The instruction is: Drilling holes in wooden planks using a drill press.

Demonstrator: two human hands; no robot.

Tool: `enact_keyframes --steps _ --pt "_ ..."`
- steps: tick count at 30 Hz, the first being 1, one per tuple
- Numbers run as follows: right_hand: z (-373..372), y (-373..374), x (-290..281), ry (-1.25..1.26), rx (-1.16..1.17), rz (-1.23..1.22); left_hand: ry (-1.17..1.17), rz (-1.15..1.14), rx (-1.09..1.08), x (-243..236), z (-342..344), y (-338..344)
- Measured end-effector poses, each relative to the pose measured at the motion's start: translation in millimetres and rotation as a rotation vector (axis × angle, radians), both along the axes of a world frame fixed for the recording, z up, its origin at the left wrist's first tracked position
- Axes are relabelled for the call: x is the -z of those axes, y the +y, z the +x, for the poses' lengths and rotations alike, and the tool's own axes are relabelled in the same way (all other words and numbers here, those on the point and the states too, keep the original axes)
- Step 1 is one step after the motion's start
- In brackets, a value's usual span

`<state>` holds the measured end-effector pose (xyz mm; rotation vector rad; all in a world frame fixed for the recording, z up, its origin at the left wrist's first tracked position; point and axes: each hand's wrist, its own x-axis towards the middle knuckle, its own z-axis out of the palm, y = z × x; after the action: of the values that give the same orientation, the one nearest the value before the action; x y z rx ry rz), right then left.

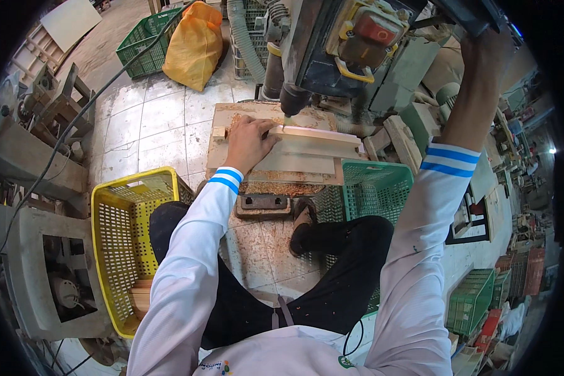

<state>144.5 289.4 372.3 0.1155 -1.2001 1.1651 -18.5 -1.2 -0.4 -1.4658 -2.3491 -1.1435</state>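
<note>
My left hand (pixel 250 143) presses on the left end of a long, pale wooden strip (pixel 319 136), its thumb and fingers around that end. The strip lies across the wooden work board (pixel 232 111) of a drill press. Right beside my fingers, the drill bit (pixel 287 119) under the black chuck (pixel 294 99) meets the strip near its end; I cannot tell how deep it is. My right hand (pixel 487 50) is raised at the upper right, closed around the dark feed lever (pixel 467 14) of the drill press; its fingers are partly hidden.
A yellow crate (pixel 100 250) with wooden pieces stands left of my legs, a green crate (pixel 379 172) right of the board. Wood shavings cover the board's near edge. A red switch box (pixel 379 30) sits on the machine. An orange sack (pixel 194 50) and another green crate (pixel 145 39) stand behind.
</note>
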Motion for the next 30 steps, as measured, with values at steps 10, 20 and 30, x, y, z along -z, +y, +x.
enact_keyframes --steps 10,20,30 --pt "32 -30 16 0.038 -0.006 0.029 0.022 0.009 0.009 -2 1 -1" --pt "109 -130 115 -0.183 -0.262 0.084 -0.011 -0.037 -0.005 -2 1 0" --pt "98 -169 226 -0.336 0.109 0.075 -0.012 -0.026 -0.012 -2 3 0"
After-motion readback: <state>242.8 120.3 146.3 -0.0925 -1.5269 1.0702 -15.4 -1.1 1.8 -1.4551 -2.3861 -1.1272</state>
